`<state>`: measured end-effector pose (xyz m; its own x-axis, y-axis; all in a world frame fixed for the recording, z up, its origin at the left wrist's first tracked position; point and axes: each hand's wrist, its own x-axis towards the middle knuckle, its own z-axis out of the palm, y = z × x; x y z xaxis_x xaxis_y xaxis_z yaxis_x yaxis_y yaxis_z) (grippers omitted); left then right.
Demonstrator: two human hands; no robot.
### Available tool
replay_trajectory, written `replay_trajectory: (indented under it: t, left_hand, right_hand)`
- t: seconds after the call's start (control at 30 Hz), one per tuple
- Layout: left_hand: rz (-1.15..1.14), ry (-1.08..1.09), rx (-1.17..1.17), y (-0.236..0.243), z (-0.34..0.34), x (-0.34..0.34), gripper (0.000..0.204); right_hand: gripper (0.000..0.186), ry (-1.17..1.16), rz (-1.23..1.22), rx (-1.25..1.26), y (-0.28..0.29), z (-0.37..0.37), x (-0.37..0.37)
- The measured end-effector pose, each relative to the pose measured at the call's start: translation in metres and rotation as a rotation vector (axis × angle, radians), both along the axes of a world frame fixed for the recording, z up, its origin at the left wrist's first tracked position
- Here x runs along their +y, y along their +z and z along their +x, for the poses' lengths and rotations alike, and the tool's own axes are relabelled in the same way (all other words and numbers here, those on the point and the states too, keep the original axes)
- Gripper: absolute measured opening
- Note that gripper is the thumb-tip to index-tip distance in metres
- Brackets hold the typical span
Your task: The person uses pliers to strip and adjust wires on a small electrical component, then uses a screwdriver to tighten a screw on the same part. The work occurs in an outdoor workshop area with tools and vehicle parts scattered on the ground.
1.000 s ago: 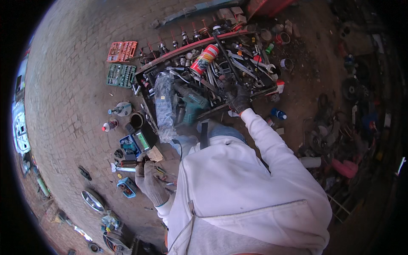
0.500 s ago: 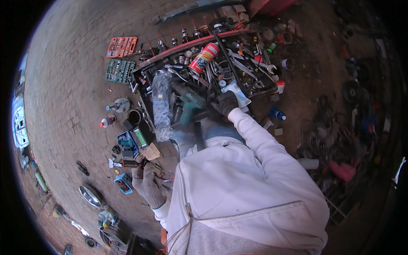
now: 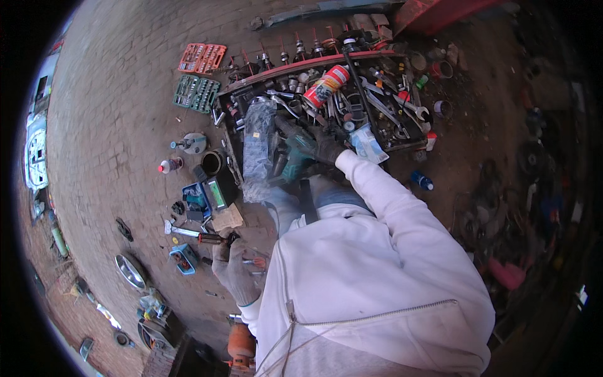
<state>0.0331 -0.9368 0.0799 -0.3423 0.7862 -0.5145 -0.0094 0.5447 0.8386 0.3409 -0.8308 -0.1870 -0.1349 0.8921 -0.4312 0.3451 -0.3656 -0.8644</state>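
Reaching forward over a red-edged tool tray (image 3: 286, 71), a person in a white zipped top has the dark-gloved right hand (image 3: 328, 149) against a teal power tool (image 3: 299, 152). That tool lies at the tray's near edge, just above the person's knees; whether the fingers close around it, I cannot tell. To its left is a long package in clear wrap (image 3: 257, 141); to its right, a blue-and-white packet (image 3: 368, 144). Behind it, a red can (image 3: 326, 86) and wrenches (image 3: 386, 108) lie in a loose pile. The left hand (image 3: 231, 267), in a pale glove, is low at the person's left, its fingertips beside a dark red handle (image 3: 210, 239); its grip cannot be made out. The handling looks to be partway through: the power tool is uncovered and within reach, but not clear of the tray, and the pile behind it lies unsorted.
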Motion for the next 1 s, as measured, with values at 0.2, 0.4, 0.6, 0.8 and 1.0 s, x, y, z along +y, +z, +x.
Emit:
replay_trajectory:
  t: [0.2,0.4,0.6,0.8,1.0]
  left_hand:
    - [0.003,-0.027,-0.017,-0.004,0.001,-0.001,0.031]
    - [0.010,0.000,-0.056,-0.008,-0.001,-0.005,0.032]
    - [0.011,0.064,-0.005,-0.006,-0.011,-0.014,0.030]
    - [0.024,0.074,-0.088,-0.013,-0.018,-0.013,0.027]
    - [0.022,0.071,-0.037,-0.012,-0.017,-0.012,0.025]
  right_hand:
    - [0.107,0.019,-0.208,-0.291,0.009,-0.018,0.031]
    - [0.098,-0.028,-0.137,-0.246,0.040,-0.024,0.029]
    - [0.063,-0.185,-0.124,-0.286,0.025,0.015,-0.004]
    - [0.073,-0.285,-0.058,-0.634,0.021,0.116,-0.021]
    - [0.089,-0.385,-0.130,-0.776,-0.007,0.149,-0.030]
